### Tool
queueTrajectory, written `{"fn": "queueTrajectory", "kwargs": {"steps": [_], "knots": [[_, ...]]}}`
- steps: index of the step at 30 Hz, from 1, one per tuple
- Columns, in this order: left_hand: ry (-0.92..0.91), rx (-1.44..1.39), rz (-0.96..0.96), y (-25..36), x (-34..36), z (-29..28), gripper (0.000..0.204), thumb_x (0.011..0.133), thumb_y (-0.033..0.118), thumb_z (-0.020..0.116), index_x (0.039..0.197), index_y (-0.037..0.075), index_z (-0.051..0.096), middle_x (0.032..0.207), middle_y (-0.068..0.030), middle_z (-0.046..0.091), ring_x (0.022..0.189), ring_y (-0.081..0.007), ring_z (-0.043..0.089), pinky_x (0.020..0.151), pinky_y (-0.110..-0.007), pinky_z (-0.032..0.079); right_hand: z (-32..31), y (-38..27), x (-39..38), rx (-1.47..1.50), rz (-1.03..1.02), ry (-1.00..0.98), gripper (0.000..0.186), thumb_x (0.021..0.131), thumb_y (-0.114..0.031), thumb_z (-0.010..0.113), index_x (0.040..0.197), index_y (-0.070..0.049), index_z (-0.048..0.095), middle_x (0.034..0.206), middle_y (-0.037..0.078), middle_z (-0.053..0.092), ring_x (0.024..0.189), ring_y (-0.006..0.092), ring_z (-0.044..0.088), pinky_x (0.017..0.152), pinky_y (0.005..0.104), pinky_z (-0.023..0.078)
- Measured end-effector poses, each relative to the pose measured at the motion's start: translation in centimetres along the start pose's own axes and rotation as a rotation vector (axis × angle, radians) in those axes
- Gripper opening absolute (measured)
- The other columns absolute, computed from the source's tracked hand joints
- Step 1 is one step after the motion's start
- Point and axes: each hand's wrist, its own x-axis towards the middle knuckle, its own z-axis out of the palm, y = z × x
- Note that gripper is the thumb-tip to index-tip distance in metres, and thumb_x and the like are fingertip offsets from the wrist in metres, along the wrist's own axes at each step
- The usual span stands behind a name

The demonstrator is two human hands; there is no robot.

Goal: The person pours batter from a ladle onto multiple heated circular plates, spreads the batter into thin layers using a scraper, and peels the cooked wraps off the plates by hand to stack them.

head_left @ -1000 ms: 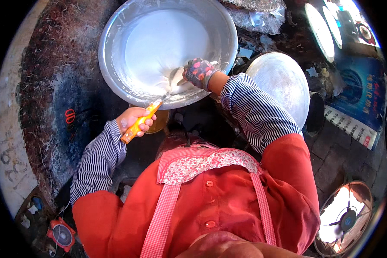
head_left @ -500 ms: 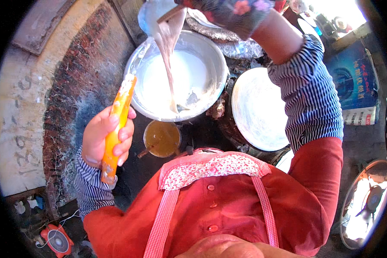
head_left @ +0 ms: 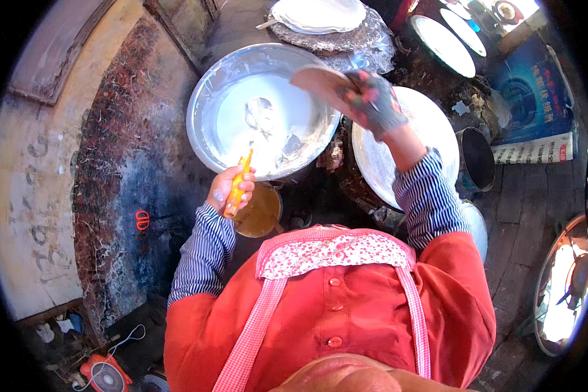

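We've got the left hand [head_left: 230,189] wrapped around an orange-handled tool [head_left: 238,186], its metal head over a metal basin [head_left: 201,117] of pale liquid [head_left: 234,121]. Flat brown paddle [head_left: 319,83] above the basin's right side, gripped by the gloved right hand [head_left: 375,104]. Further right we see a round pale plate [head_left: 431,134], then a dark pot [head_left: 478,158].
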Motion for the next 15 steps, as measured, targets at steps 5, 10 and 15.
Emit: {"fn": "queueTrajectory", "kwargs": {"steps": [5,10,15], "knots": [[-0.163,0.059,0.214,1.1,-6.3,3.4,0.031,0.087,0.027,0.045,0.105,0.001,0.042,0.07,-0.0014,0.043,0.047,-0.0069,0.042,0.036,-0.024,0.042,-1.9,3.3,-5.4,0.094,0.147,0.039,0.032,0.077,-0.02,0.057,0.107,-0.007,0.056,0.091,0.01,0.058,0.076,0.0204,0.058,0.067,0.0302,0.046],[0.12,0.267,0.257,1.6,-2.2,1.0,0.027,0.085,0.025,0.047,0.102,0.003,0.044,0.07,-0.002,0.045,0.05,-0.0091,0.044,0.04,-0.024,0.039,-1.0,7.8,-9.8,0.613,0.285,0.198,0.03,0.072,0.0,0.053,0.102,-0.002,0.058,0.088,0.005,0.057,0.069,0.0104,0.051,0.058,0.0233,0.042],[0.127,0.148,0.01,2.3,-1.2,-1.4,0.025,0.084,0.023,0.048,0.098,0.003,0.044,0.071,-0.0015,0.046,0.052,-0.0075,0.045,0.043,-0.024,0.039,-0.2,10.8,-13.3,0.728,0.383,0.227,0.037,0.071,0.008,0.048,0.107,0.004,0.051,0.088,0.007,0.058,0.068,0.0065,0.049,0.055,0.0153,0.038]]}}
